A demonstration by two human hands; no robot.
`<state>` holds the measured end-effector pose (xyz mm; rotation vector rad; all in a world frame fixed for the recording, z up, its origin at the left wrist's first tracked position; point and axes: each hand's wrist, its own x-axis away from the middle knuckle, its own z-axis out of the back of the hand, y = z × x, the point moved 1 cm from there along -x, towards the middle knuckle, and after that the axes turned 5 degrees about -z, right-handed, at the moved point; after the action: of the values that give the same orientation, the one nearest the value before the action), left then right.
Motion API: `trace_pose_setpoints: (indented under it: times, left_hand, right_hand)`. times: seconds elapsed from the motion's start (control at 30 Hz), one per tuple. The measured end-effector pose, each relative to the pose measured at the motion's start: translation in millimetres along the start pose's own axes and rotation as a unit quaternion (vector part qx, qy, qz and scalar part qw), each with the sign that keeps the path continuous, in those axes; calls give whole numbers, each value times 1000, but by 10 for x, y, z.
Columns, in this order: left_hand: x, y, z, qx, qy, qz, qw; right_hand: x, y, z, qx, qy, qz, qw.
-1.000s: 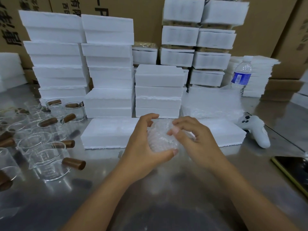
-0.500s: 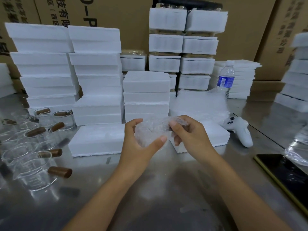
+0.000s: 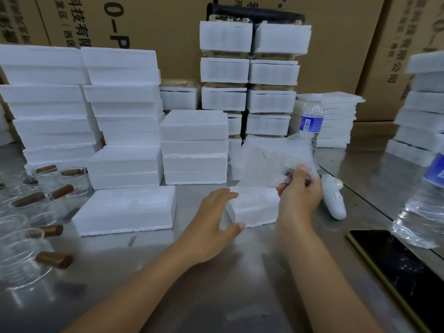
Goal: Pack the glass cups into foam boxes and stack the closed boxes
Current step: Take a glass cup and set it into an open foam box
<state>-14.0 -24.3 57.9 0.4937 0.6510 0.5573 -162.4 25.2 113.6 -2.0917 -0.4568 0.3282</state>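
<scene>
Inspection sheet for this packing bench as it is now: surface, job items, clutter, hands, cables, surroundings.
Surface: metal table, reflective.
Job's things: glass cups with brown handles at the left; foam stacks behind; two foam boxes lie in front, left box and right box; wrapped cup in bubble wrap.
Clutter: far bottle; near bottle; white controller; phone at the right edge.
Hands: left hand open, at the right box's left end; right hand grips the wrapped cup above that box.
Cables: nothing seen.
Surroundings: printed cartons behind the stacks.
</scene>
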Motion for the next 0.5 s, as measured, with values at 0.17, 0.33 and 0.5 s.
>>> trace_pose_setpoints:
  times: [0.17, 0.33, 0.5]
  left_hand:
    - [-131, 1, -124, -82, -39, 4, 996]
    - [48, -89, 63, -107, -8, -9, 994]
    - [274, -146, 356, -119, 8, -20, 993]
  right_hand:
    - [-58, 66, 11, 34, -5, -15, 999]
    - [-22, 158, -38, 155, -119, -36, 980]
    - [112, 188, -109, 213, -253, -69, 941]
